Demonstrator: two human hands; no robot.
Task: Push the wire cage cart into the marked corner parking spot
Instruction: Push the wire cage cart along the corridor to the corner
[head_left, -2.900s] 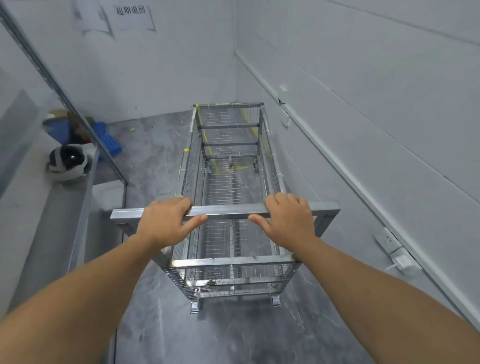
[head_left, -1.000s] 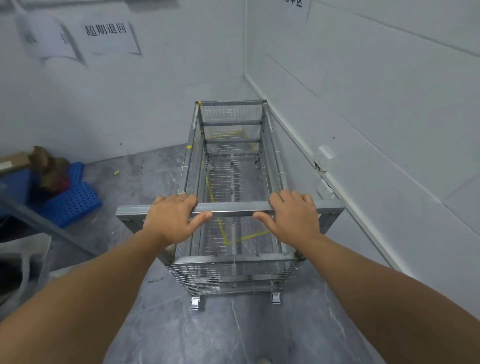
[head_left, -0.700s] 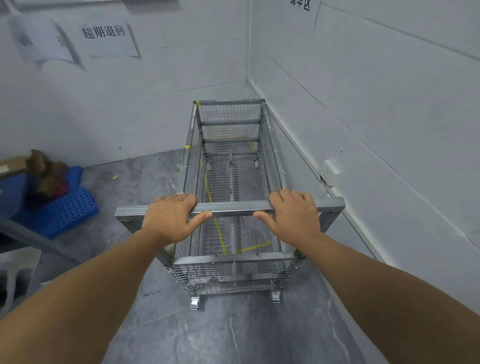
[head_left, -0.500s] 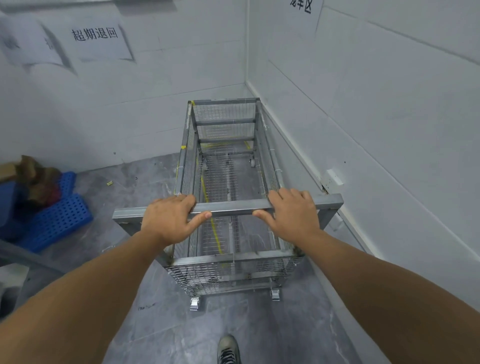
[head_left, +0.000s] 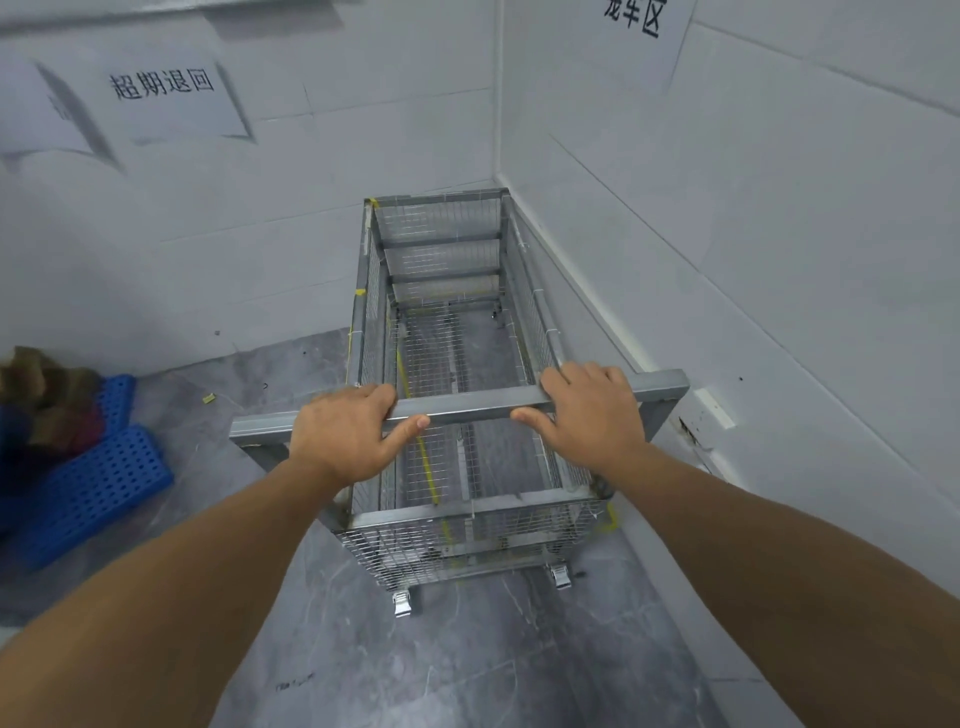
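Cart (head_left: 457, 332) in white-walled corner, grey floor (head_left: 467, 665); both hands seemingly gripping handle (head_left: 467, 408).

Blurred brown heap (head_left: 44, 395) and blue crate (head_left: 88, 488), cut by left edge

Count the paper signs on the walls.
3. One sign with four characters hangs on the far wall; a second sheet is left of it, print blurred; a third sign is on the right wall, top cut off. More may lie outside view.
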